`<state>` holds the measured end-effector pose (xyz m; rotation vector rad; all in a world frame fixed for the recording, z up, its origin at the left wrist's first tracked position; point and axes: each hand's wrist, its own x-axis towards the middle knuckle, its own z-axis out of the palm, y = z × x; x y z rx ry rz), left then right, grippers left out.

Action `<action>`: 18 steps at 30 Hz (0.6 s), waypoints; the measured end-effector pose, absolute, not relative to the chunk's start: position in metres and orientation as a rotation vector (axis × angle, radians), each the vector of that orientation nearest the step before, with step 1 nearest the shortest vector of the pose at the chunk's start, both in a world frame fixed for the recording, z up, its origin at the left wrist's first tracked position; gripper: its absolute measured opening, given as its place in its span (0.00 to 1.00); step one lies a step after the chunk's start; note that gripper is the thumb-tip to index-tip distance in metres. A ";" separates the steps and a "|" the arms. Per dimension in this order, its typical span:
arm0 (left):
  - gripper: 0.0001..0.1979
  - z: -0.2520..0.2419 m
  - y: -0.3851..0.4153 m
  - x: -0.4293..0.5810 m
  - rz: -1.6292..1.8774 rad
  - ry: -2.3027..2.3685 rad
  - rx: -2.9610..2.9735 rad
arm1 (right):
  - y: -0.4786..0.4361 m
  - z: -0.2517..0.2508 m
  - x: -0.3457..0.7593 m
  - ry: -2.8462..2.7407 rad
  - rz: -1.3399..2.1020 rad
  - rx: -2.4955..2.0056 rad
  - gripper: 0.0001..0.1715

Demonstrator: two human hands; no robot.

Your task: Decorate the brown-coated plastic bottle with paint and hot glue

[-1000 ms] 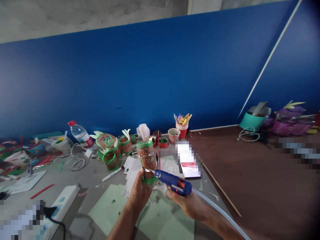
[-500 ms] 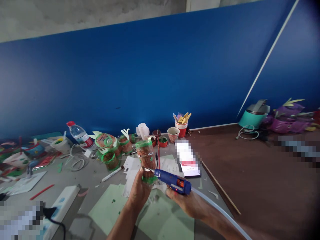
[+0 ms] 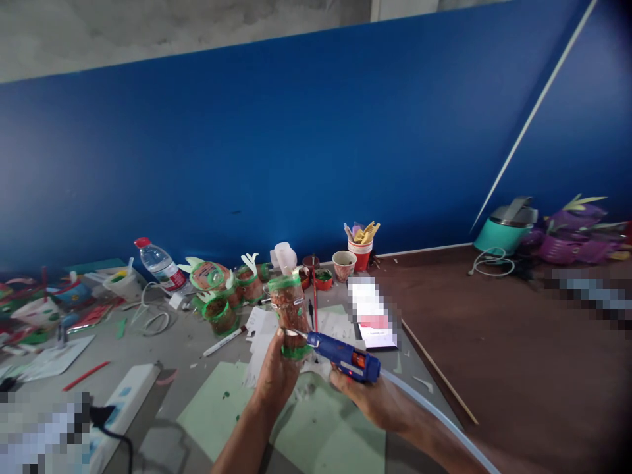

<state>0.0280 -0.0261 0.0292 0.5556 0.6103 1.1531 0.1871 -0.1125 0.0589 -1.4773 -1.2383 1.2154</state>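
My left hand [image 3: 276, 372] is closed around a brown-painted, clear-looking cylinder [image 3: 291, 306] with green bands at its top and bottom. The cylinder is nearly upright above the papers. Under my left thumb, a small white piece [image 3: 292, 333] lies against the cylinder's side. In my right hand [image 3: 368, 398] is a blue hot glue gun [image 3: 343, 355], its red light lit. A long translucent glue stick [image 3: 434, 408] trails from its rear. The nozzle points left and meets the cylinder near the white piece; whether it touches is unclear.
Green paper sheets [image 3: 336, 421] lie under my hands. Several brown and green pots [image 3: 220, 316] and a water bottle [image 3: 160, 266] stand at the left. A power strip [image 3: 123, 408] is at lower left. A phone [image 3: 372, 316] and a wooden stick [image 3: 439, 372] lie right.
The whole view has shifted slightly, so things appear a little farther right. Both hands keep their holds, with the nozzle still at the cylinder's side.
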 end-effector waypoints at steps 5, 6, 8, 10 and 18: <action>0.13 0.037 -0.029 0.029 1.148 0.594 0.549 | -0.111 0.044 0.191 -1.295 1.202 -1.469 0.13; 0.13 0.039 -0.029 0.030 1.148 0.591 0.543 | -0.111 0.041 0.192 -1.310 1.210 -1.466 0.13; 0.14 0.040 -0.030 0.030 1.150 0.590 0.532 | -0.110 0.039 0.193 -1.321 1.221 -1.453 0.14; 0.15 0.038 -0.030 0.030 1.154 0.588 0.533 | -0.110 0.039 0.192 -1.326 1.231 -1.436 0.14; 0.12 0.032 -0.027 0.026 1.164 0.579 0.494 | -0.108 0.035 0.194 -1.300 1.250 -1.395 0.15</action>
